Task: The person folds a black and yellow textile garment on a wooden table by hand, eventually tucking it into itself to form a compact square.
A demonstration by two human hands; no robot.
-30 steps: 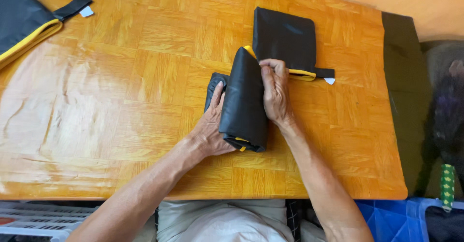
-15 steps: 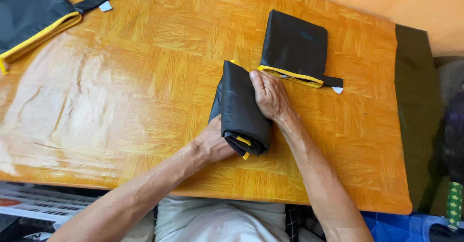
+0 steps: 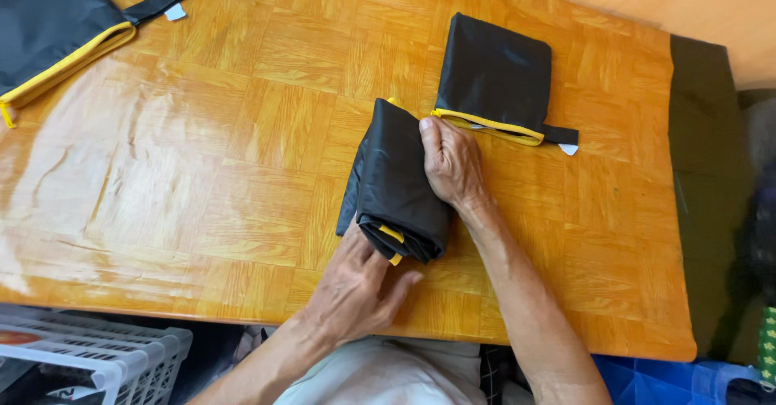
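On the glossy wooden parquet table [image 3: 242, 179], mid-surface, we press a folded black fabric bag with yellow trim [image 3: 396, 183] between both hands. Our right hand [image 3: 451, 165] lies flat along its side, fingers together; our left hand [image 3: 356, 288] cups its near end. Just beyond lies a second folded black pouch [image 3: 495, 78].

Wooden tabletop [image 3: 242, 170]; black yellow-edged pouch [image 3: 497, 78] lying far right, another black bag [image 3: 48, 25] at far-left corner, white crate [image 3: 89, 364] below near edge.
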